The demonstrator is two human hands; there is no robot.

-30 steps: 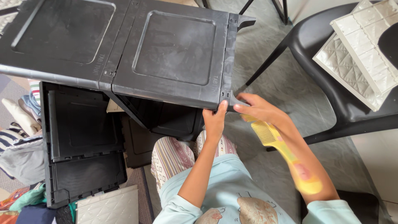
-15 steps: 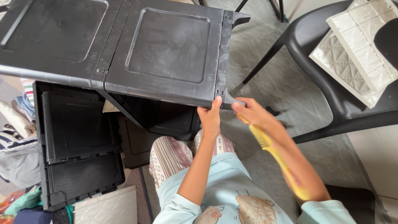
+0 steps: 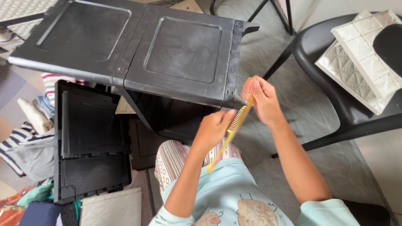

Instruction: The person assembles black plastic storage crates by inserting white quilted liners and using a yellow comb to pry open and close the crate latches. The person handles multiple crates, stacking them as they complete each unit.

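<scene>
A long yellow comb [image 3: 234,125] runs diagonally between my two hands, just in front of the near right corner of a big black plastic cabinet panel [image 3: 167,58]. My right hand [image 3: 259,98] pinches the comb's upper end beside that corner. Lower down, my left hand [image 3: 213,127] is curled around the comb's middle, and the handle points down toward my lap. Neither hand rests on the panel.
More black plastic panels [image 3: 90,142] lie on the floor at left, beside a heap of clothes [image 3: 29,146]. A black chair [image 3: 335,83] at right carries white quilted panels [image 3: 360,58]. Another white panel [image 3: 111,207] lies near my knee. Grey floor [image 3: 284,67] lies between cabinet and chair.
My left hand left the panel's corner and took hold of the comb. My right hand swung the comb from along my forearm up and across to the corner.
</scene>
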